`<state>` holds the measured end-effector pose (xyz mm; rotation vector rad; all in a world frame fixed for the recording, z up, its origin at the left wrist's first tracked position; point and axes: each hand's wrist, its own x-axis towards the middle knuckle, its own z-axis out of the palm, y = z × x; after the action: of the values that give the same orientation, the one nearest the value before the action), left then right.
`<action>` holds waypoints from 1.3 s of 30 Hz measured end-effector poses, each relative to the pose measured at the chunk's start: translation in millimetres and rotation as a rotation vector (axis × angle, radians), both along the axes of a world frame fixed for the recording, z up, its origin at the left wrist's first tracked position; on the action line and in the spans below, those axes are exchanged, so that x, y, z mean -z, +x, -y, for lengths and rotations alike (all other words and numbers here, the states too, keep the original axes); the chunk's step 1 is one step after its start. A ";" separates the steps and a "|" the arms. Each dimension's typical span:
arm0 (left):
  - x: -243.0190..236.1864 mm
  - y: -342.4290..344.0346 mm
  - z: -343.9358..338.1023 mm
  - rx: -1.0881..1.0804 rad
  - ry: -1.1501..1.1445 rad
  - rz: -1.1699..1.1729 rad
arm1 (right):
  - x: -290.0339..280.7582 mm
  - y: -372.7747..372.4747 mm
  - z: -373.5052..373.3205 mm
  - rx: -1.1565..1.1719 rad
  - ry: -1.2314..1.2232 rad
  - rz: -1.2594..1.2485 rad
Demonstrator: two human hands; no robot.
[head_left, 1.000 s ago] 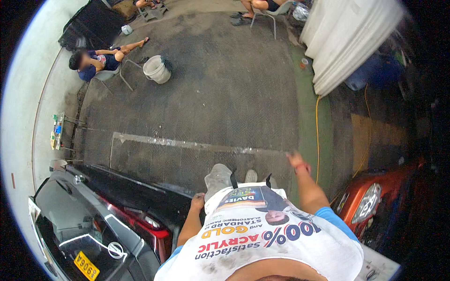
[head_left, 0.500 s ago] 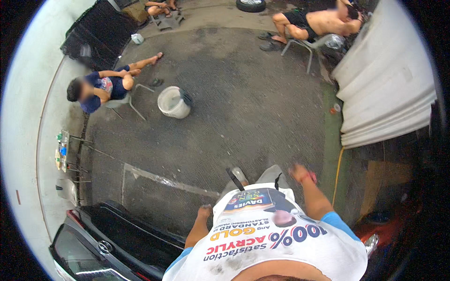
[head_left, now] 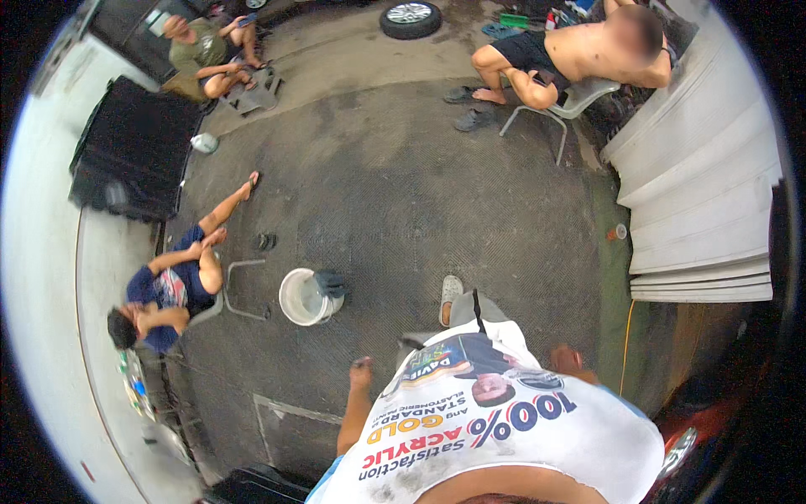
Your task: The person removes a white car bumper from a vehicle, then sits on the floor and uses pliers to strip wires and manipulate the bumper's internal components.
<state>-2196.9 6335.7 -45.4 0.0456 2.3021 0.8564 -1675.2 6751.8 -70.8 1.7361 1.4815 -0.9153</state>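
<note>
My left hand (head_left: pixel 361 372) hangs low beside my body, with nothing near enough to touch it. Its fingers are too small and smeared to read. On the other side, my right hand (head_left: pixel 569 359) hangs beside my shirt, blurred, its fingers partly turned from view. Ahead and to the left of my left hand stands a white bucket (head_left: pixel 290 301) on the dark floor. A dark cloth or glove (head_left: pixel 331 284) drapes over the bucket's right rim. One grey clog (head_left: pixel 452 291) shows on my foot in front of my white printed shirt (head_left: pixel 470 420).
A seated person (head_left: pixel 180 286) is at left, another person (head_left: pixel 210 59) sits far left, and a third person (head_left: pixel 579 59) reclines on a chair at far right. A wheel (head_left: pixel 410 19) lies at the back. A white corrugated sheet (head_left: pixel 697 202) lines the right side.
I have moved forward: the bucket and the seated people are nearer and lower in view. The dark car at lower left has mostly slid out of the picture. Both hands have swung.
</note>
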 end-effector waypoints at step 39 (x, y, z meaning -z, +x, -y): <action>-24.5 -914.8 -1070.9 0.846 -0.087 0.090 | 24.3 -913.7 -955.1 0.149 0.490 -0.431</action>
<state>-3111.7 7406.6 -20.9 0.8529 1.9408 0.3036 -2588.9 7706.9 -95.1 2.1101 2.0062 -1.1229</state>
